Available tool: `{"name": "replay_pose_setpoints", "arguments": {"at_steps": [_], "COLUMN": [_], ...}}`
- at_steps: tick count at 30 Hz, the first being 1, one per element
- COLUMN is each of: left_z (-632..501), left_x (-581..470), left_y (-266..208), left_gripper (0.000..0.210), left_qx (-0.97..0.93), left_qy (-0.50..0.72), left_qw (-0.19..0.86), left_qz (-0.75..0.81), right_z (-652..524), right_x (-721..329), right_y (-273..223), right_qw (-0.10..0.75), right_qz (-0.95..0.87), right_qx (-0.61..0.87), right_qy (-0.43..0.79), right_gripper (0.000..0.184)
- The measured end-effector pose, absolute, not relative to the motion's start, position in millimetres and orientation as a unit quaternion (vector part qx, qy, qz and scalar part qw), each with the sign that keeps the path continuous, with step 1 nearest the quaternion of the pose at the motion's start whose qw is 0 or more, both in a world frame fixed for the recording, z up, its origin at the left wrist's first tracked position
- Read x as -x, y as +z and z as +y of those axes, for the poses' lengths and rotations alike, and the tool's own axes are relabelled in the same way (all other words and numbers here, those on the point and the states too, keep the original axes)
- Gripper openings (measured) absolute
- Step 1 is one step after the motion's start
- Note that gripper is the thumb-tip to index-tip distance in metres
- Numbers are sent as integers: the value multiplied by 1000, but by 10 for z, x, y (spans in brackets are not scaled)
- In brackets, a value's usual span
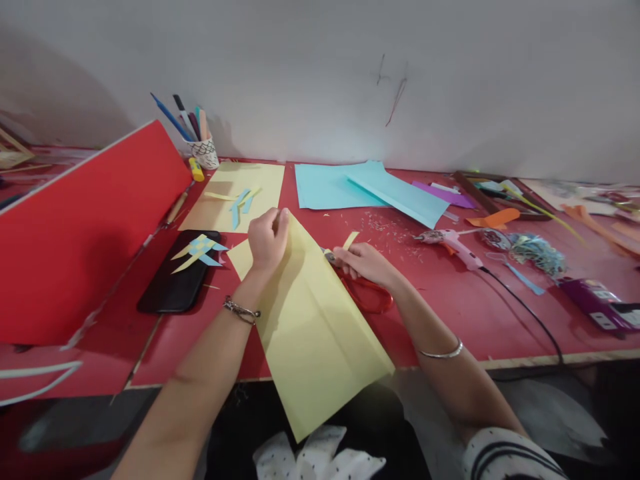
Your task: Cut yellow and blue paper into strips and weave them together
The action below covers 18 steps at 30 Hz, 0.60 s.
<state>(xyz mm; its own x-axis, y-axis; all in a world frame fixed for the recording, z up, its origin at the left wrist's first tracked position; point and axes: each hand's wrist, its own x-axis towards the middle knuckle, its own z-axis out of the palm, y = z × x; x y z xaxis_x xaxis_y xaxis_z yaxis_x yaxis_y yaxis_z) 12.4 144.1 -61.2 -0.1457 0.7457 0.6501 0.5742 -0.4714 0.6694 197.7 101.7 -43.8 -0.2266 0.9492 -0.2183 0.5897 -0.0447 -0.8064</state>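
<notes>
My left hand (270, 239) is closed on the upper edge of a yellow sheet of paper (320, 327), thumb on top. The sheet slants down over the table's front edge towards my lap. At its right edge my right hand (367, 263) is closed around a pair of scissors with red handles (373, 299). The handles hang below my fingers, and a bit of metal shows by the paper's edge. A narrow yellow strip (351, 240) sticks up beside my right fingers. Whether the blades touch the paper is hidden.
Left of my hands, a woven paper fish (200, 252) lies on a black phone (173, 293). Behind are another yellow sheet (270, 183), blue sheets (330, 187) and a pen cup (204, 153). A red board (100, 233) leans at left; a pink glue gun (463, 250) with cord lies right.
</notes>
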Motion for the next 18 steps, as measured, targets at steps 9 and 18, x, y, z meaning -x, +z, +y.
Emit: {"name": "replay_pose_setpoints", "arguments": {"at_steps": [9,18], "left_z": [1368,1400], "left_x": [-224,-169], "left_y": [-618,-612], "left_gripper": [36,37], "left_qx": [-699,-671], "left_qy": [500,538], "left_qw": [78,85], "left_qz": [505,503], "right_z": [924,970], "right_x": [-1750,-1821], "right_y": [-403,-434], "right_qw": [206,175], "right_qz": [-699,-631], "right_qx": [606,633], "right_qy": [319,412], "right_gripper": [37,31]}}
